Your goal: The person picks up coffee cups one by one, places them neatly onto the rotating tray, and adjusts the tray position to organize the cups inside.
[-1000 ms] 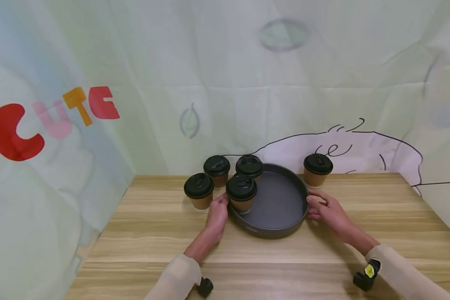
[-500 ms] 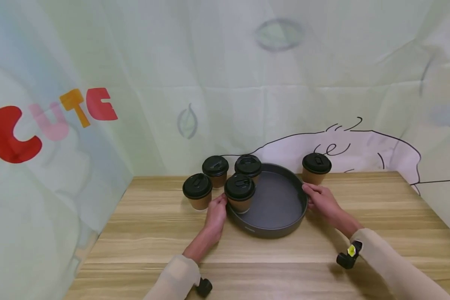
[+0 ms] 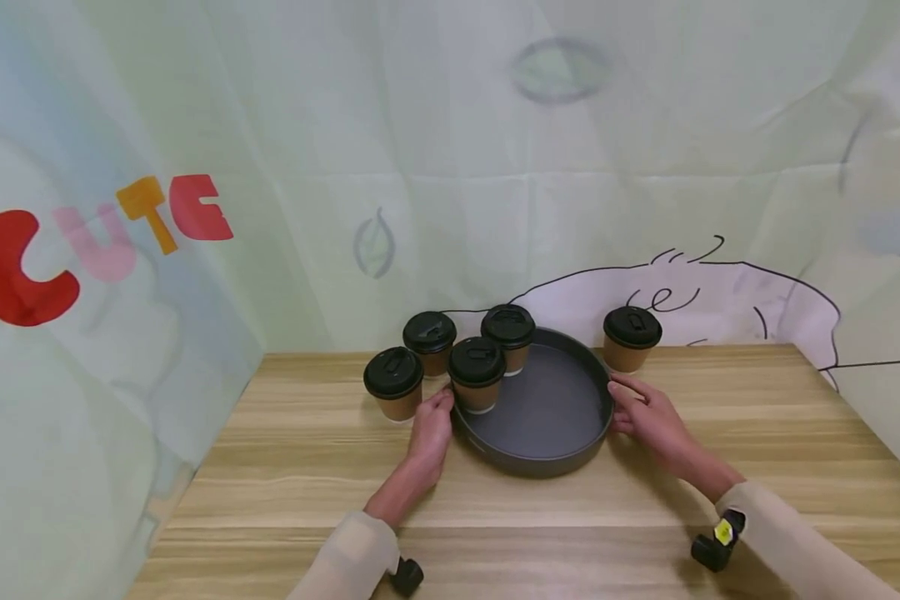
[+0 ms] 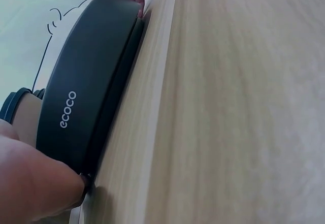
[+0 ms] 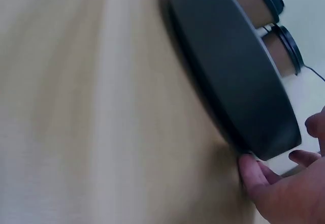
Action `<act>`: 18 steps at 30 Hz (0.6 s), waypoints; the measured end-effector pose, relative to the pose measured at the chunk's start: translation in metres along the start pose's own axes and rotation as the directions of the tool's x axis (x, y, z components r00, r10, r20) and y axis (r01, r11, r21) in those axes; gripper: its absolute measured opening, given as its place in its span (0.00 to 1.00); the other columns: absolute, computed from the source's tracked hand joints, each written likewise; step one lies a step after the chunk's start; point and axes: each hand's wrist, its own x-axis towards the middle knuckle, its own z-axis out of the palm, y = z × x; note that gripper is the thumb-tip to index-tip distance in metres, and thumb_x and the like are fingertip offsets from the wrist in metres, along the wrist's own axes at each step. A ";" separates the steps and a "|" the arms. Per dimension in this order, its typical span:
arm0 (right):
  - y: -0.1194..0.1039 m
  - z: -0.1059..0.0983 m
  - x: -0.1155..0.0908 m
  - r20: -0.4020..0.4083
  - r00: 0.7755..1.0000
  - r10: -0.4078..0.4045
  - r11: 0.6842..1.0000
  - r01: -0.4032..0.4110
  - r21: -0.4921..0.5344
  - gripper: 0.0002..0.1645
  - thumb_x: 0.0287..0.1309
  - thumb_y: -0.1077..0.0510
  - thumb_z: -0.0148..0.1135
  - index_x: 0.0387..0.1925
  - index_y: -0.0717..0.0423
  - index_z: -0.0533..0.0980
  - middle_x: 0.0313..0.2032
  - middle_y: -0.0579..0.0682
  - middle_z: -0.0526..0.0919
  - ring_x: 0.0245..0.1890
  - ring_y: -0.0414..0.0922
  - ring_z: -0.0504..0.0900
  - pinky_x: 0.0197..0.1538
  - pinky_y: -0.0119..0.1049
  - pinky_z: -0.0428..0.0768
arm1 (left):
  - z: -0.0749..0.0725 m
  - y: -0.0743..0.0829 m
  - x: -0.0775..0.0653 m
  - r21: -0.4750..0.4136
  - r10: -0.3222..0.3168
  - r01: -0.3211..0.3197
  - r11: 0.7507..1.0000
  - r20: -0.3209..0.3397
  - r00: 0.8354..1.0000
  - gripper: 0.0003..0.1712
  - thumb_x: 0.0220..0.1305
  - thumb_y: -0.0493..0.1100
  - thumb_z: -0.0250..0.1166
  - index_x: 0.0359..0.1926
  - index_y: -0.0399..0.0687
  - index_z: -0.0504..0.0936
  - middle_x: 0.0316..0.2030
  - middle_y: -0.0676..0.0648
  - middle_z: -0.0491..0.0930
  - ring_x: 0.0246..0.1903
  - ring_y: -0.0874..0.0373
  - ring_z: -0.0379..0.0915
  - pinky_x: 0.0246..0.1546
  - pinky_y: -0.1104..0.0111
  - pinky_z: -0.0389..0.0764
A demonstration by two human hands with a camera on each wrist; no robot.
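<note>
A round dark grey tray (image 3: 547,417) with a raised rim lies on the wooden table, the word "ecoco" printed on its outer wall. Two lidded paper coffee cups stand upright inside its left part: a nearer cup (image 3: 477,375) and a farther cup (image 3: 508,333). My left hand (image 3: 430,433) grips the tray's left edge, its fingertips partly hidden behind the wall. On the opposite side, my right hand (image 3: 656,425) holds the edge, with fingertips (image 5: 249,168) low against the outer wall in the right wrist view.
Left of the tray stand two more lidded cups, one nearer (image 3: 394,383) and one farther back (image 3: 430,337). Another cup (image 3: 630,337) is behind the right hand, near the table's back edge. A printed curtain (image 3: 450,167) hangs behind the wooden table (image 3: 540,542).
The tray has turned clockwise as seen from above; its cups have shifted with it, the farther one rightward, the nearer one away from me. My right hand moved up the rim, then back down.
</note>
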 end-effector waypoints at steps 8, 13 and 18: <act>-0.009 -0.001 0.029 0.042 0.999 0.000 0.995 0.004 -0.102 0.40 0.81 0.41 0.48 0.78 0.64 0.59 0.66 0.67 0.71 0.39 0.38 0.80 0.39 0.28 0.82 | -0.003 0.001 0.000 0.011 -0.002 0.002 1.000 0.012 1.000 0.27 0.81 0.39 0.47 0.73 0.27 0.67 0.75 0.33 0.63 0.77 0.39 0.51 0.77 0.49 0.53; -0.006 0.000 0.031 0.005 1.000 -0.001 0.998 0.002 -0.066 0.35 0.81 0.48 0.49 0.77 0.65 0.61 0.63 0.64 0.73 0.33 0.36 0.78 0.35 0.28 0.80 | -0.001 0.001 0.001 0.012 -0.008 0.007 1.000 0.019 1.000 0.27 0.81 0.39 0.46 0.73 0.27 0.66 0.75 0.33 0.62 0.77 0.39 0.50 0.77 0.49 0.53; -0.004 -0.001 0.019 -0.007 1.000 0.011 1.000 -0.011 0.009 0.33 0.80 0.51 0.52 0.76 0.66 0.62 0.32 0.51 0.80 0.26 0.36 0.74 0.31 0.27 0.77 | -0.001 0.001 -0.001 0.007 -0.015 0.015 1.000 0.009 1.000 0.26 0.81 0.39 0.47 0.72 0.28 0.67 0.75 0.33 0.62 0.77 0.39 0.51 0.77 0.49 0.54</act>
